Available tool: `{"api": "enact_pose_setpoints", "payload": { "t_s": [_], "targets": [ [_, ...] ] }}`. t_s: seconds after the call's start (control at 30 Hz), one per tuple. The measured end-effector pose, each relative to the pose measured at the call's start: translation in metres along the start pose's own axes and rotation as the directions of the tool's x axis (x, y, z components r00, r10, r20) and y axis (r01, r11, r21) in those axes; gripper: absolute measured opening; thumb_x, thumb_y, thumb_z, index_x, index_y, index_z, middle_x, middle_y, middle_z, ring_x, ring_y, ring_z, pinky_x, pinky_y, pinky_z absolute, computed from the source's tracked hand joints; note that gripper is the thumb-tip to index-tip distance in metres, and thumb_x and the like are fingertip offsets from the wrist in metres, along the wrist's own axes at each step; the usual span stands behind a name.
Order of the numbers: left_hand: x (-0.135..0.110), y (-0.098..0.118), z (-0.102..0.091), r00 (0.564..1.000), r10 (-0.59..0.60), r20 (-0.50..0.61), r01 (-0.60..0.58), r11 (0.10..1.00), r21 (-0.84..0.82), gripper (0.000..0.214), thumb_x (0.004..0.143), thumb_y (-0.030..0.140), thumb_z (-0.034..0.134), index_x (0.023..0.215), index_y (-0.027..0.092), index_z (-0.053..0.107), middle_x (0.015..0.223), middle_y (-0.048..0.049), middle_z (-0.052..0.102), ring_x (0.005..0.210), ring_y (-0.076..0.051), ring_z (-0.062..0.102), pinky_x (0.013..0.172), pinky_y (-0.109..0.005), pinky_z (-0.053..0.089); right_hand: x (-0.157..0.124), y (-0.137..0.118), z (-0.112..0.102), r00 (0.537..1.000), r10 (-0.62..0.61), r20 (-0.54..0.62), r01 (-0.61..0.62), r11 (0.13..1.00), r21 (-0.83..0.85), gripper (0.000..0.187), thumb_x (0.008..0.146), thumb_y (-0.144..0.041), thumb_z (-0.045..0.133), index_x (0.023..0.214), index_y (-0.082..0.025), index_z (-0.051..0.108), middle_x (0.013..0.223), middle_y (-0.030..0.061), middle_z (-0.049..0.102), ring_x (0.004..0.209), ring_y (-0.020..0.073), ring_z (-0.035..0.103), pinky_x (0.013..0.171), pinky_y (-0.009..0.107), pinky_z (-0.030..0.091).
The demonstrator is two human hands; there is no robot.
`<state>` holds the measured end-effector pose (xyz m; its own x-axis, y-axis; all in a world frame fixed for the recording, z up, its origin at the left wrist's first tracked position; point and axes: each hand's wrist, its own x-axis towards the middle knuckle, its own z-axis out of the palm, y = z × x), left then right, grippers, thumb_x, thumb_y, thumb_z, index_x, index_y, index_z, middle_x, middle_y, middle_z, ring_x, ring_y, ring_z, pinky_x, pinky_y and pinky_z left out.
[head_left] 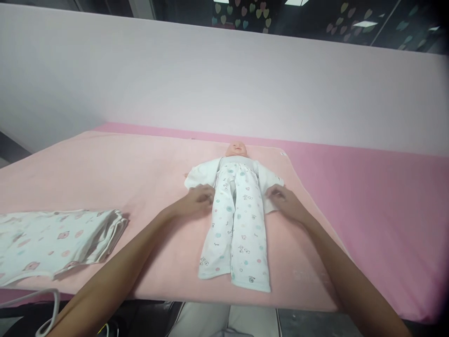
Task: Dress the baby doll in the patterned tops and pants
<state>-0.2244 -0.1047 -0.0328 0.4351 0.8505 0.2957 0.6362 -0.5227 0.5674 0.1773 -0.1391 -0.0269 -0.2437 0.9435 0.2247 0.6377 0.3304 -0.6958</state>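
A baby doll (237,149) lies on its back in a long-sleeved white top (206,173), its head pointing away from me. White trousers (242,224) printed with small coloured dots and animals lie flat over its front, legs spread towards me. My left hand (201,196) is at the left edge of the trousers, below the doll's sleeve, with curled fingers; what they hold, if anything, is hidden. On the other side, my right hand (283,199) has its fingers closed at the side of the white top, beside the trousers.
A folded white garment with pink bear prints (63,243) lies at the left front. Light pink cloth (157,164) covers most of the darker pink padded surface (368,210). Behind stands a white partition (224,84). At the lower left is a white cable (54,304).
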Motion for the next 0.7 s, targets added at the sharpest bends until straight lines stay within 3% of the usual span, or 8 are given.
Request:
{"api": "enact_pose_setpoints", "payload": {
  "t_s": [0.1, 0.17, 0.27, 0.37, 0.47, 0.53, 0.63, 0.7],
  "targets": [
    [-0.003, -0.013, -0.006, 0.923, -0.305, -0.235, 0.334, 0.938, 0.096, 0.039, 0.100, 0.054, 0.055, 0.116, 0.022, 0.069, 0.126, -0.0171, 0.070, 0.118, -0.039, 0.060, 0.103, -0.055, 0.049, -0.007, 0.017, -0.007, 0.931, 0.221, -0.290, -0.294, 0.925, -0.241, 0.030, 0.096, -0.052, 0.065, 0.108, -0.024, 0.064, 0.110, 0.0105, 0.073, 0.092, 0.0281, 0.068, 0.078, 0.040, 0.052],
    [-0.002, -0.021, -0.009, 0.836, -0.417, -0.357, 0.500, 0.846, 0.183, 0.045, 0.095, 0.058, 0.061, 0.116, 0.018, 0.064, 0.127, -0.0223, 0.067, 0.122, -0.045, 0.056, 0.107, -0.061, 0.042, -0.011, 0.026, -0.007, 0.893, 0.315, -0.321, -0.419, 0.842, -0.340, 0.041, 0.091, -0.061, 0.071, 0.100, -0.023, 0.061, 0.101, 0.0127, 0.072, 0.083, 0.0288, 0.066, 0.072, 0.039, 0.048],
    [0.008, -0.030, -0.015, 0.818, -0.526, -0.233, 0.572, 0.790, 0.222, 0.032, 0.090, 0.051, 0.067, 0.094, 0.020, 0.062, 0.104, -0.0185, 0.069, 0.116, -0.046, 0.058, 0.104, -0.059, 0.041, -0.006, 0.028, -0.012, 0.879, 0.451, -0.157, -0.477, 0.816, -0.327, 0.041, 0.090, -0.062, 0.071, 0.082, -0.025, 0.057, 0.079, 0.0088, 0.067, 0.072, 0.0280, 0.063, 0.069, 0.038, 0.045],
    [0.033, -0.022, -0.023, 0.800, -0.585, -0.130, 0.591, 0.807, 0.001, 0.027, 0.094, 0.043, 0.062, 0.078, 0.022, 0.055, 0.081, -0.0092, 0.064, 0.098, -0.036, 0.063, 0.090, -0.046, 0.045, 0.017, 0.012, -0.022, 0.884, 0.467, -0.037, -0.468, 0.882, -0.051, 0.034, 0.092, -0.053, 0.067, 0.077, -0.024, 0.058, 0.078, 0.0056, 0.066, 0.075, 0.0251, 0.062, 0.071, 0.036, 0.045],
    [0.066, 0.013, -0.018, 0.840, -0.450, -0.304, 0.353, 0.878, -0.324, 0.020, 0.100, 0.039, 0.052, 0.089, 0.022, 0.055, 0.090, -0.0059, 0.065, 0.089, -0.025, 0.063, 0.080, -0.037, 0.046, 0.051, -0.027, -0.021, 0.926, 0.319, -0.201, -0.280, 0.939, 0.199, 0.029, 0.098, -0.048, 0.056, 0.080, -0.025, 0.051, 0.078, 0.0014, 0.060, 0.072, 0.0197, 0.055, 0.068, 0.033, 0.043],
    [0.080, 0.045, -0.007, 0.901, -0.216, -0.376, 0.090, 0.941, -0.326, 0.012, 0.099, 0.034, 0.053, 0.098, 0.022, 0.054, 0.100, -0.0062, 0.066, 0.093, -0.023, 0.063, 0.084, -0.036, 0.049, 0.068, -0.059, -0.010, 0.941, 0.124, -0.315, -0.071, 0.982, 0.176, 0.026, 0.101, -0.045, 0.053, 0.085, -0.025, 0.048, 0.080, 0.0003, 0.057, 0.073, 0.0190, 0.052, 0.068, 0.032, 0.044],
    [0.071, 0.073, 0.009, 0.962, 0.138, -0.235, -0.180, 0.970, -0.166, 0.016, 0.095, 0.028, 0.061, 0.109, 0.022, 0.058, 0.114, -0.0084, 0.068, 0.109, -0.026, 0.061, 0.099, -0.042, 0.051, 0.066, -0.091, 0.016, 0.943, -0.263, -0.205, 0.256, 0.965, -0.060, 0.016, 0.102, -0.039, 0.059, 0.095, -0.025, 0.056, 0.094, 0.0037, 0.065, 0.086, 0.0219, 0.058, 0.081, 0.036, 0.050],
    [0.046, 0.068, 0.011, 0.958, 0.164, -0.235, -0.187, 0.979, -0.083, 0.026, 0.097, 0.030, 0.063, 0.121, 0.023, 0.058, 0.124, -0.0102, 0.066, 0.118, -0.029, 0.059, 0.105, -0.046, 0.049, 0.047, -0.090, 0.031, 0.917, -0.379, -0.123, 0.353, 0.917, -0.186, 0.014, 0.101, -0.036, 0.063, 0.109, -0.025, 0.061, 0.110, 0.0074, 0.068, 0.101, 0.0257, 0.062, 0.093, 0.040, 0.051]
  ]
}}
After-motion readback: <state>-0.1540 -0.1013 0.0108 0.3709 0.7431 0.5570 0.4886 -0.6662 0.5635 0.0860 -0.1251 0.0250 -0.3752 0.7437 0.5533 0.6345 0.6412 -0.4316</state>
